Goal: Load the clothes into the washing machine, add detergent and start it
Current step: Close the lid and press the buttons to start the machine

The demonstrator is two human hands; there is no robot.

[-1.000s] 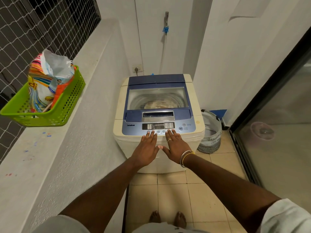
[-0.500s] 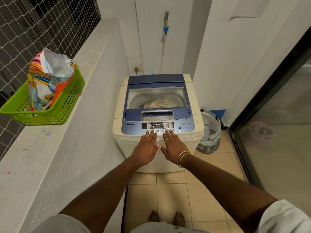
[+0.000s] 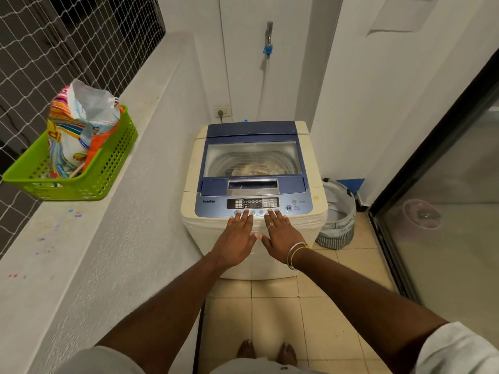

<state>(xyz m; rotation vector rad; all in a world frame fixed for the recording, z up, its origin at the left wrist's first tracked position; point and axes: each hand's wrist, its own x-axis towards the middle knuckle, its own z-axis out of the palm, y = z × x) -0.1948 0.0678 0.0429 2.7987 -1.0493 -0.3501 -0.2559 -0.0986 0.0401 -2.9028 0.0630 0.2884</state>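
Observation:
A cream top-loading washing machine with a blue control panel stands ahead of me, its clear lid shut. Pale clothes show through the lid inside the drum. My left hand and my right hand lie flat side by side on the machine's front edge, fingers spread, fingertips touching the row of buttons under the display. Neither hand holds anything. A colourful detergent bag stands in a green basket on the ledge to the left.
A white ledge with netting above runs along the left. A striped laundry basket sits on the floor right of the machine. A glass sliding door closes the right side. A tap and a wall socket are behind the machine.
Both hands have stayed on the front edge, shifting only slightly along the buttons. The lid stays shut.

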